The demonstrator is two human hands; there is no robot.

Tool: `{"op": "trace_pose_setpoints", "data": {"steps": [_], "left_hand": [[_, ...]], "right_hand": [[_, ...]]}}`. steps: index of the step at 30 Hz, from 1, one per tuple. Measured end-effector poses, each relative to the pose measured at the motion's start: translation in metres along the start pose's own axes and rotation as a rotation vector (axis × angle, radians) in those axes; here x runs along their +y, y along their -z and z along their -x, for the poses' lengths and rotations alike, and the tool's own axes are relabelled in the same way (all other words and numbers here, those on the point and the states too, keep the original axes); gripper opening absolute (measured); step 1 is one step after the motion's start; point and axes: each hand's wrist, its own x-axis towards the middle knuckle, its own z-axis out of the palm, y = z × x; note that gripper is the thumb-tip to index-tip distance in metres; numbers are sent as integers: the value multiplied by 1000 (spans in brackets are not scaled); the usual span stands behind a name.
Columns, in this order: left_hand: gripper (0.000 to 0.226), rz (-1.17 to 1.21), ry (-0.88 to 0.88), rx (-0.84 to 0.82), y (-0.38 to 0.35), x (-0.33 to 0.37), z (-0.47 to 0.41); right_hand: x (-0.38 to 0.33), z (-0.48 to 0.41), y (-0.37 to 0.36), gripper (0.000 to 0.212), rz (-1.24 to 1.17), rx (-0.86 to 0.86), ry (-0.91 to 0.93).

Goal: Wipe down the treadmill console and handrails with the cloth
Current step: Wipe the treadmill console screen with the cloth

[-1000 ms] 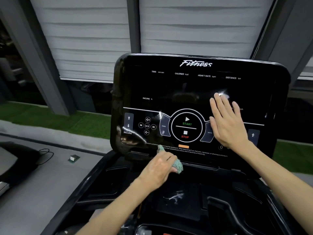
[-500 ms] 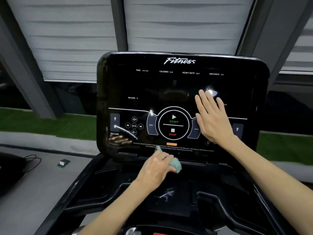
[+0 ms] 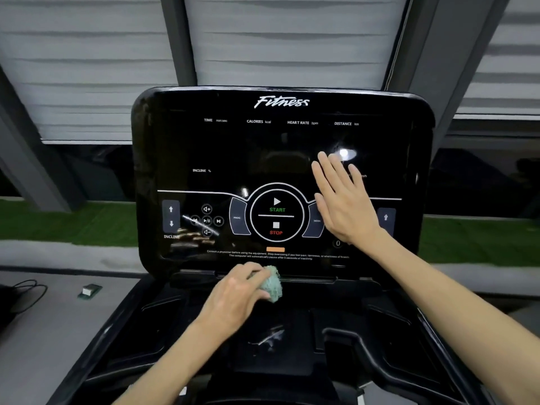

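Since half a second ago the left hand (image 3: 233,299) and its cloth (image 3: 271,283) have slipped down and a little right. Then the cloth's tip touched the line of small print low on the console (image 3: 263,147); now the wad sits on the black ledge straight below the START/STOP ring (image 3: 277,213), under the orange mark. The left fingers curl round the pale green cloth, gripping it bunched, with part of it poking out past the fingertips. The right hand (image 3: 344,203) has kept its place just right of the ring, flat on the glass, fingers straight and slightly spread, covering part of the MODE key.

Below the ring, beneath the ledge, lies the black tray (image 3: 295,372). It has a recessed pocket (image 3: 163,314) down to the left and another down to the right; both are too dark to tell what they hold. A curved handrail (image 3: 365,355) rises at the tray's lower right. Far left of the ring, on the grey floor, lie a small green box (image 3: 90,290) and a loop of black cable (image 3: 26,290).
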Motion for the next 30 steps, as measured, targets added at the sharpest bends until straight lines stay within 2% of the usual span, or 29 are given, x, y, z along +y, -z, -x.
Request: {"op": "trace_pose_setpoints", "data": {"steps": [2,5,8,14,16,21,23,24,26,28,30], "left_hand": [[45,-26,-29,37,-10,16,-10],[24,15,-119,54,-36,57,-40],[22,102,-103,11,-49,77,-55],[25,124,-120,-25,-22,33,-25],[36,84,-115,-20,-14,24,-16],[38,72,-180,39,-48,65,-41],[26,101,-155,21,-65,86,-55],[29,124,-118,6,-67,92,-58],[31,143,-111,-19,-66,90,-58],[24,154,-168,-48,-54,80,-54],[30,178,-199,-64,-40,64,-45]], "right_hand": [[0,0,0,56,-1,0,-6],[-1,1,1,56,-12,9,-8],[-1,0,1,56,-13,13,-5],[1,0,0,56,-26,18,-4],[0,1,0,56,-26,21,-4],[-1,1,0,56,-25,22,-15],[-1,1,0,56,-31,22,-10],[-1,1,0,56,-34,21,-9],[0,1,0,55,-38,19,-10],[1,1,1,56,-40,16,-7],[1,1,1,56,-42,11,-2]]}}
